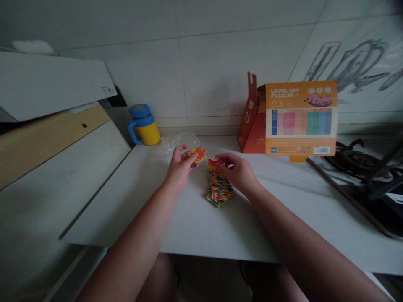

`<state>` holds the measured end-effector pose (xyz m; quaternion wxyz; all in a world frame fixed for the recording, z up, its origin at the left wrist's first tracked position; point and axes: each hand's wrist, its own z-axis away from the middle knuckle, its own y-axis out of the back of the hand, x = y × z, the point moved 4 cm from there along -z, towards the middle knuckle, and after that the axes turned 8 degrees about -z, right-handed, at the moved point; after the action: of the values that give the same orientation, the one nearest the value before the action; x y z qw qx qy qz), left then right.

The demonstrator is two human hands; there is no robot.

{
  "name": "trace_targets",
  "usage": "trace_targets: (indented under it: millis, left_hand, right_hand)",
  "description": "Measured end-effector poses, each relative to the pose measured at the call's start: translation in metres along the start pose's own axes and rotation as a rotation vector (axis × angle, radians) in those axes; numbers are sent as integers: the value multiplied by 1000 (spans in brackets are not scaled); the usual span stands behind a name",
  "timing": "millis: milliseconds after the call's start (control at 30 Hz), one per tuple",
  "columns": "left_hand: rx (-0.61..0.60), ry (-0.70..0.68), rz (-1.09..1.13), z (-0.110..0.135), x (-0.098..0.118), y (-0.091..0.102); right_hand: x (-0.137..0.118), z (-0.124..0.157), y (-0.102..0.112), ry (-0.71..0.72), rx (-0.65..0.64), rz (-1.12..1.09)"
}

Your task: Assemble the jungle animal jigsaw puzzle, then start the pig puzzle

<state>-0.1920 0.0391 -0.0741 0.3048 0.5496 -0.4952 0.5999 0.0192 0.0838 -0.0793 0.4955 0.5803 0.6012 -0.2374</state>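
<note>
A stack of colourful puzzle pieces (218, 189) lies on the white countertop (201, 222) in front of me. My left hand (180, 165) pinches an orange puzzle piece (199, 154) just above the counter, left of the stack. Curled over the far end of the stack, my right hand (236, 170) has its fingertips on the topmost pieces. Behind the pieces lies a crumpled clear plastic bag (178, 141).
An orange puzzle box (300, 118) stands open at the back right by the tiled wall. A yellow mug with a blue lid (145, 126) sits at the back left. A gas hob (367, 176) lies to the right; boards (47, 138) lean at left.
</note>
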Motion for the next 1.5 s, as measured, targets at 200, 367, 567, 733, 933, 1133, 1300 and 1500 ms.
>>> trace_targets:
  millis: [200,367,567,733,933,1133,1300,1500]
  left_hand:
    - [-121,23,-94,2,-3,-5]
    - [-135,73,-154,3,-10,-6]
    - [-150,84,-156,2,-13,-6]
    - [-162,95,-151,1,-16,-4]
    - [-169,122,-76,2,-14,-7]
    - [-132,147,-36,2,-13,-7]
    - [-130,136,-34,3,-12,-7]
    - [-149,113,-71,4,-12,-8]
  right_hand:
    - [15,-5,1,-117,-9,-214]
    - [15,-9,4,-220,20,-512]
    - [10,-3,5,-344,20,-568]
    - [6,-4,5,-287,11,-595]
    - [10,-6,2,-236,-23,-622]
    - [12,-5,2,-267,-4,-617]
    - [9,-6,3,-286,11,-628]
    - [6,-8,5,-244,-8,-602]
